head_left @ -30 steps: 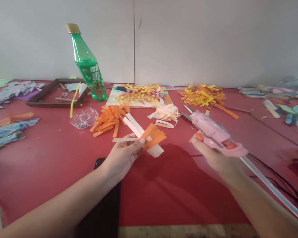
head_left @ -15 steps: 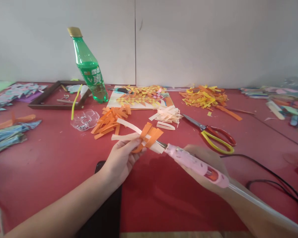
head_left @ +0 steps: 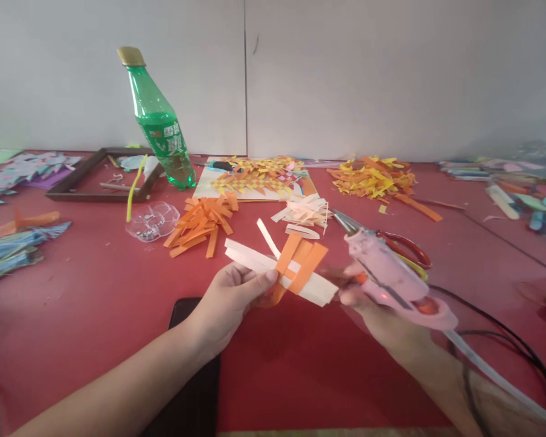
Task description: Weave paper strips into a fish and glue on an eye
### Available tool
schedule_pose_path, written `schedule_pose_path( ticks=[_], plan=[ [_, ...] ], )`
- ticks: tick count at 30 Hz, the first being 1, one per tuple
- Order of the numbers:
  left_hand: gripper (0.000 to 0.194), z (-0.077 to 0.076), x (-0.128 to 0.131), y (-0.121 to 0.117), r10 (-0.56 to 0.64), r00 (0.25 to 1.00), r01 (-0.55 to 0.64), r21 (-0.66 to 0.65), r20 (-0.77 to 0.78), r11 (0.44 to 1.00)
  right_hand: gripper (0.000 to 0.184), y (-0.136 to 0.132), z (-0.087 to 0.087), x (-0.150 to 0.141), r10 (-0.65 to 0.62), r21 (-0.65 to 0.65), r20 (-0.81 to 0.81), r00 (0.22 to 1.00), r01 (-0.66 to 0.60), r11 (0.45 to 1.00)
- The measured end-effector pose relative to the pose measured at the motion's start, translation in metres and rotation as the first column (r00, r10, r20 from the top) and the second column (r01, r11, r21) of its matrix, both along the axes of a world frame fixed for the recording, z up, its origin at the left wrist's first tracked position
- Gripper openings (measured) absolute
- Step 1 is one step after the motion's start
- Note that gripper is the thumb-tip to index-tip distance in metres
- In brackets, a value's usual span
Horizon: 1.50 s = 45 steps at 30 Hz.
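My left hand pinches a small woven piece of paper strips, orange crossing cream, between thumb and fingers above the table. One cream strip sticks up loosely from its far side. My right hand is wrapped round a pink hot glue gun, its metal nozzle pointing up and away, apart from the woven paper. A small red light glows on the gun, and a clear glue stick trails from its back end. Ahead lie a pile of orange strips and a pile of cream strips.
Scissors lie partly behind the glue gun. A tilted green bottle stands by a dark frame and a clear flower-shaped dish. Further back are orange-yellow strips. A black phone-like slab lies under my left forearm; black cable runs right.
The glue gun's nozzle has come away from the woven paper, moving right and up. My left hand has shifted the paper slightly right and nearer, turning it so its cream ends show more.
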<state>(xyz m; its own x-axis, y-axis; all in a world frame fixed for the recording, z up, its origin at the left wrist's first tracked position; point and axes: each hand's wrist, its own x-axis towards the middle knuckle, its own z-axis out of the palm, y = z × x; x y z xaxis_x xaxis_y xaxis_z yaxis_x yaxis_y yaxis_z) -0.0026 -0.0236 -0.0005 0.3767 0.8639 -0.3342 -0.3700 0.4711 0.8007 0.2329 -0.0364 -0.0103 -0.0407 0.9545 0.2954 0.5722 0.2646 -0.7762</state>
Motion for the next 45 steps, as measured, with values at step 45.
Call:
schedule_pose_path(
  ticks=[45],
  plan=[
    [0.019, -0.004, 0.006, -0.003, 0.054, 0.997, -0.047, -0.131, 0.052, 0.99, 0.01, -0.006, 0.015, -0.001, 0.25, 0.035, 0.387, 0.887, -0.285, 0.958]
  ],
)
